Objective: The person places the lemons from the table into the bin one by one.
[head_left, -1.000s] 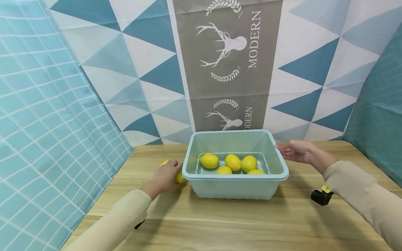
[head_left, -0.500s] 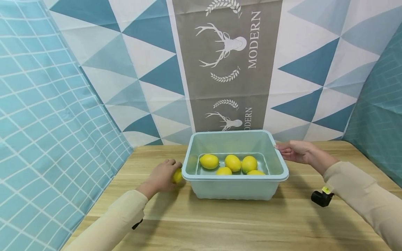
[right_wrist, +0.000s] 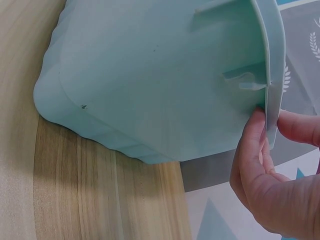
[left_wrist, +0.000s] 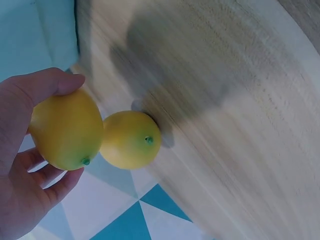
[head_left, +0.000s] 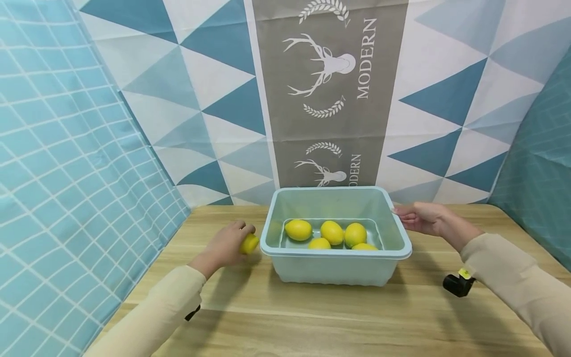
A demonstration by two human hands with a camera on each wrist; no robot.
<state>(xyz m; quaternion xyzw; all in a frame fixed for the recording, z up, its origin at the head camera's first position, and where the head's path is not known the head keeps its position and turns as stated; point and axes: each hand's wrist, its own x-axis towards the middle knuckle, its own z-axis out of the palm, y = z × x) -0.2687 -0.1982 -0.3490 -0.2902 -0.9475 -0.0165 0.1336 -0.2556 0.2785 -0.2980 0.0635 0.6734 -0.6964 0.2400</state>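
My left hand (head_left: 229, 243) grips a yellow lemon (left_wrist: 67, 129) just left of the pale blue-green plastic bin (head_left: 336, 253). In the left wrist view, thumb and fingers wrap round the lemon, with its green stem tip showing. Close beside it, a second lemon (left_wrist: 130, 140) lies on the table; the hand hides it in the head view. Several lemons (head_left: 332, 233) lie on the floor of the bin. My right hand (head_left: 421, 217) pinches the bin's right rim (right_wrist: 272, 65) between thumb and fingers, thumb on one side and fingertips under the lip.
The bin stands upright on a wooden table (head_left: 330, 317), near the patterned cloth (head_left: 330, 89) at the back. Blue checked cloth (head_left: 67, 173) hangs along the left side. Black wrist gear (head_left: 458, 285) shows beneath the right sleeve.
My left hand, with the lemon, has drawn slightly left, away from the bin's side. My right hand keeps its pinch on the rim. The view has shifted a little.
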